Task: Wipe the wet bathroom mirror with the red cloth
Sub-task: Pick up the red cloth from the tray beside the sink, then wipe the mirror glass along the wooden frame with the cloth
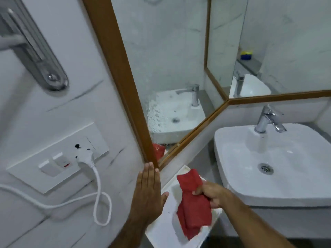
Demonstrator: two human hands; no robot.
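at lower centre the right hand (210,194) pinches the red cloth (194,204); the left hand (147,196), fingers straight and together, hides the mirror (166,56) frame's bottom corner.

Right hand (210,194) gripping bunched red cloth (192,203) above a small white basin (170,228), below the mirror. Left hand (147,196) flat, fingertips touching the brown frame (116,56) at the lower corner of the mirror (161,51). Droplets low on the glass. White sink (272,163) with chrome tap (266,119) at right; plug (86,155) in wall socket at left.
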